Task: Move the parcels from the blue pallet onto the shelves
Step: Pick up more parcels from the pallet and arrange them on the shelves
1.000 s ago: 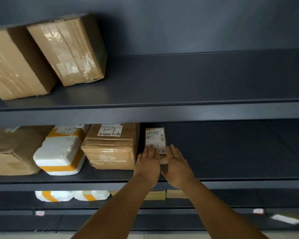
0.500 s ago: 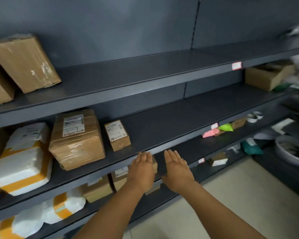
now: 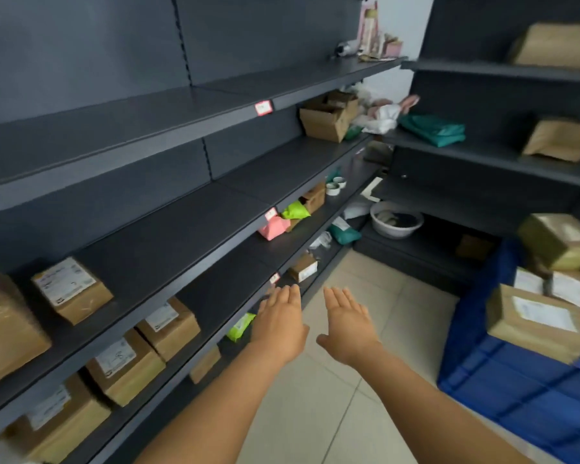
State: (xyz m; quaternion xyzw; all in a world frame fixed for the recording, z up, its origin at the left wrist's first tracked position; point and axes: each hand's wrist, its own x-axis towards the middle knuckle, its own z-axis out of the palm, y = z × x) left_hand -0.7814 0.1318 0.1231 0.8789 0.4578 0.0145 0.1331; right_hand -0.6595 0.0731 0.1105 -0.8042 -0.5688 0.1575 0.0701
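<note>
Both arms reached forward over the pale tiled floor [image 3: 318,413]. The left hand [image 3: 279,324] was flat, fingers straight and together, holding nothing, its fingertips just before the edge of the dark shelves [image 3: 168,236]. The right hand [image 3: 347,324] lay beside it, apart from it, likewise flat with nothing in it.

To the left, a small labelled parcel [image 3: 71,289] sat on the middle shelf, beside a larger brown box [image 3: 4,333] at the frame's edge. On the shelf below stood more labelled cardboard boxes [image 3: 148,346], and a green packet [image 3: 240,327] lay near the left hand.

To the right, the blue pallet [image 3: 523,390] stood on the floor, carrying parcels: a taped brown parcel [image 3: 534,321] in front and another [image 3: 561,244] above it, with white-labelled ones between.

Farther along the shelves lay a pink packet [image 3: 273,227], a lime packet [image 3: 295,211] and an open carton [image 3: 327,119]. A grey basin [image 3: 397,220] sat in the far corner.
</note>
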